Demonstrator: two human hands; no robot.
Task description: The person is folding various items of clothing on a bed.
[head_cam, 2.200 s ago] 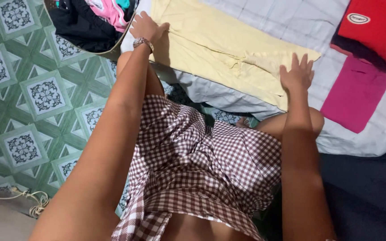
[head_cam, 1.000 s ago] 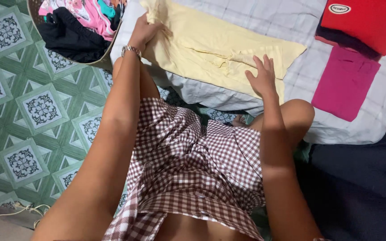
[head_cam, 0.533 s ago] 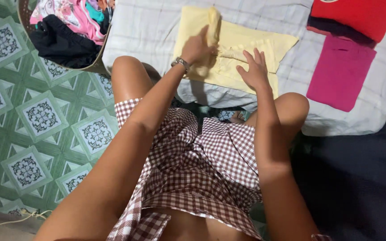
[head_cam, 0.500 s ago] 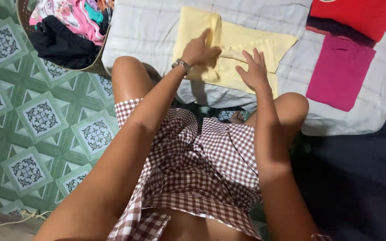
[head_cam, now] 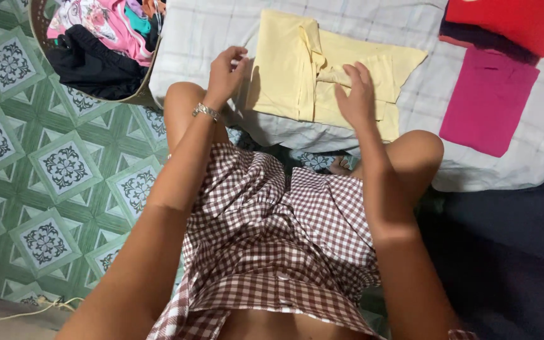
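The pale yellow garment (head_cam: 297, 69), partly folded, is spread on the checked white bedding (head_cam: 209, 31), its long axis running across the view from the left fingers toward the right ones. The right hand (head_cam: 355, 94) is laid flat upon it, fingers together and slightly spread at the tips, pressing the bunched middle fold. The left hand (head_cam: 225, 70) is held just beside the garment's left edge, fingers loosely curled and apart, gripping nothing; the cloth lies immediately to their right. The right hand is thus the nearer. Beyond the right fingers, a folded magenta garment (head_cam: 489, 101) and a red one (head_cam: 511, 22) are seen. Past the left fingers, a basket of mixed clothes (head_cam: 96, 44) is set on green patterned floor tiles (head_cam: 45, 170).
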